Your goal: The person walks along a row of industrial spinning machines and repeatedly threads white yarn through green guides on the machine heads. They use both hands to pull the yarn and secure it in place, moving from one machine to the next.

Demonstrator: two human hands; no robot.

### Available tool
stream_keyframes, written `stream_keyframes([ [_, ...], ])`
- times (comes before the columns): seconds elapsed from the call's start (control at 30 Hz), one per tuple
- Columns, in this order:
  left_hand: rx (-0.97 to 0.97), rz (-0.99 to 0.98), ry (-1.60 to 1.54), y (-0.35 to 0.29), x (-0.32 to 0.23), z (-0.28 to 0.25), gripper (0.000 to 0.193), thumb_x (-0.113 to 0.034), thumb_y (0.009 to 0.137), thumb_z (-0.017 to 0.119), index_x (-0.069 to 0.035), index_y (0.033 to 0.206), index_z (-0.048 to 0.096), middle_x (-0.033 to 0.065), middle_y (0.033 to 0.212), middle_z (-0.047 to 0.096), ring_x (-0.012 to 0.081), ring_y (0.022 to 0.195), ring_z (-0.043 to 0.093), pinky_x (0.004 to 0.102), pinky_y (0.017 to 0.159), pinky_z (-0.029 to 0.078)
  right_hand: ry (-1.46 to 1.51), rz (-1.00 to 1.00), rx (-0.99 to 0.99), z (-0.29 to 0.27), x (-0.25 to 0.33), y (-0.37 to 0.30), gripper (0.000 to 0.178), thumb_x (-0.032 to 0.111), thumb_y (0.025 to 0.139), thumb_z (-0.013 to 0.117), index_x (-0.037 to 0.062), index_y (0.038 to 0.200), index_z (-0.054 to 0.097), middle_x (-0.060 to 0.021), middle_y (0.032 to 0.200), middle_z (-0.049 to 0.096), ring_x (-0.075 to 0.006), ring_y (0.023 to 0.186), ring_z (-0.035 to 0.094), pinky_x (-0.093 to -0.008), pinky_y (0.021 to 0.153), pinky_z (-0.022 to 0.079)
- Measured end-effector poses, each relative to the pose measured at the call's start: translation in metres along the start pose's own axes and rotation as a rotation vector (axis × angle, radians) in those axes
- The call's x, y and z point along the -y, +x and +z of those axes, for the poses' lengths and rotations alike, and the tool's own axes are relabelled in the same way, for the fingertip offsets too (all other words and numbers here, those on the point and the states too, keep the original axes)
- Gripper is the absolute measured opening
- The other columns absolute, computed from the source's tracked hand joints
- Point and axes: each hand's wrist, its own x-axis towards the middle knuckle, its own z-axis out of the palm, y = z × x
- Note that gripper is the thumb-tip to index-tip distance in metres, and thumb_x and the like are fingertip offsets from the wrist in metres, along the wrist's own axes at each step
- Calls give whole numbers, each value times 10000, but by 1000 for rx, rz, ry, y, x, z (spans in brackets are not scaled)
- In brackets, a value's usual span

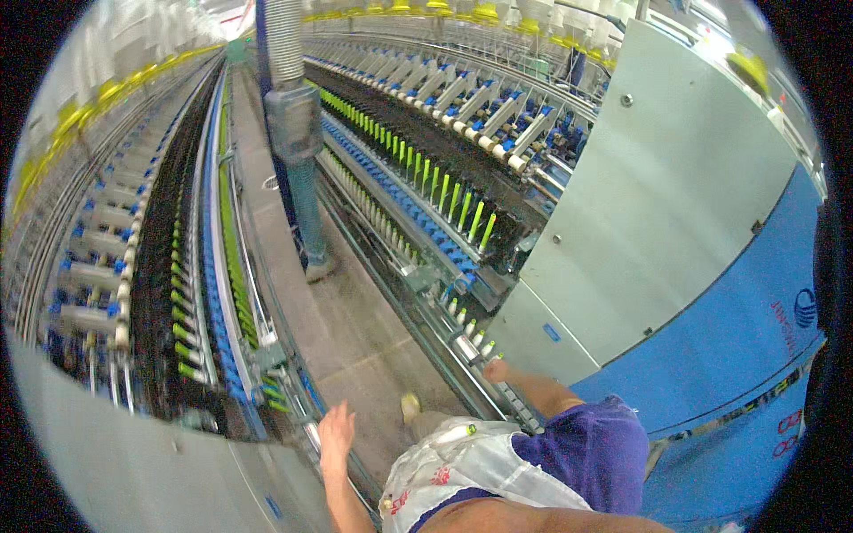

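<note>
My right hand is closed at the near end of a row of white yarn bobbins with green tops, low on the right-hand machine. A green top shows just above its fingers, and the bobbin's body is hidden behind them. My left hand hangs over the aisle beside the left-hand machine's lower rail, its fingers stretched out and holding nothing. On my white apron lies one more bobbin, white with a green end.
Long spinning frames flank the narrow aisle floor. Bright green tubes stand in a row on the right-hand frame. A thick vertical duct comes down into the aisle. A grey and blue machine cabinet rises at my right.
</note>
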Motion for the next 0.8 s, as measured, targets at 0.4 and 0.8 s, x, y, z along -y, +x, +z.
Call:
stream_keyframes([
  [0.4, -730, 1096, -682, 591, -305, -188, 349, -184, 851, 583, 25, 1123, 519, 224, 1014, 579, 387, 915, 576, 422, 764, 477, 988, -1003, -1429, -747, 199, 20, 665, 501, 940, 357, 37, 1399, 231, -187, 1290, 466, -270, 1217, 433, -405, 1046, 276],
  [0.8, 1542, 1229, -2029, 741, -463, -263, 508, -440, 823, 550, -23, 1112, 528, 166, 1022, 609, 218, 768, 613, 352, 640, 510, 1012, -894, -1444, -989, 166, -12, 636, 520, 917, 378, 39, 1332, 353, -133, 1248, 493, -254, 1106, 504, -430, 918, 425],
])
